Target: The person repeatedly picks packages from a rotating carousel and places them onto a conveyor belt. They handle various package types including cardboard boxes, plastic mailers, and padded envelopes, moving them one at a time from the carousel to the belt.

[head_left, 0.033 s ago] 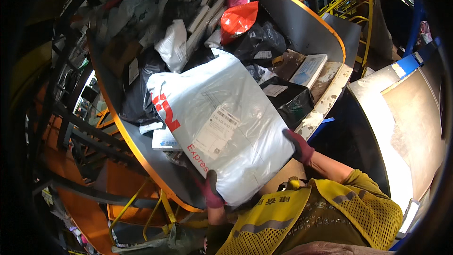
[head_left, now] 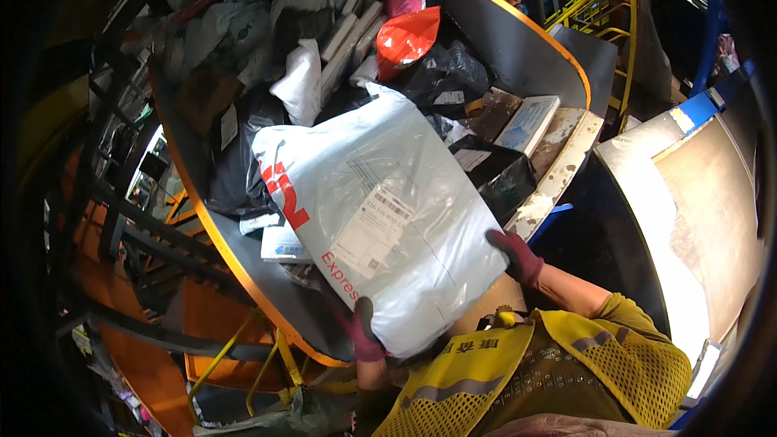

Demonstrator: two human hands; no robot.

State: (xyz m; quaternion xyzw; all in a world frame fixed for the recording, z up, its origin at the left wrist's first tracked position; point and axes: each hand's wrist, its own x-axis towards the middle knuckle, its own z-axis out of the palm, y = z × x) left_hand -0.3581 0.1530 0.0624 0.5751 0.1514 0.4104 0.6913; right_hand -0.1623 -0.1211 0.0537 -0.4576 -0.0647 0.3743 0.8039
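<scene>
A large white plastic mailing bag (head_left: 405, 275) with red print and a shipping label is held between both my hands, tilted above the heap of parcels. My left hand (head_left: 366, 333), in a maroon glove with dark fingertips, grips its lower left edge near the corner. On the lower right side, my right hand (head_left: 519, 257), gloved alike, grips the other edge. The fingers beneath the bag are hidden. Just right of the bag lies a black-wrapped parcel (head_left: 506, 178) with a label. A white and blue box (head_left: 283, 244) shows partly from under its left side.
A grey chute (head_left: 502, 44) with an orange rim surrounds the heap. In it lie an orange-red bag (head_left: 407, 39), a small white bag (head_left: 299, 85) and several dark parcels. A yellow metal frame (head_left: 623, 40) stands back right; a pale curved panel (head_left: 655, 218) is at right.
</scene>
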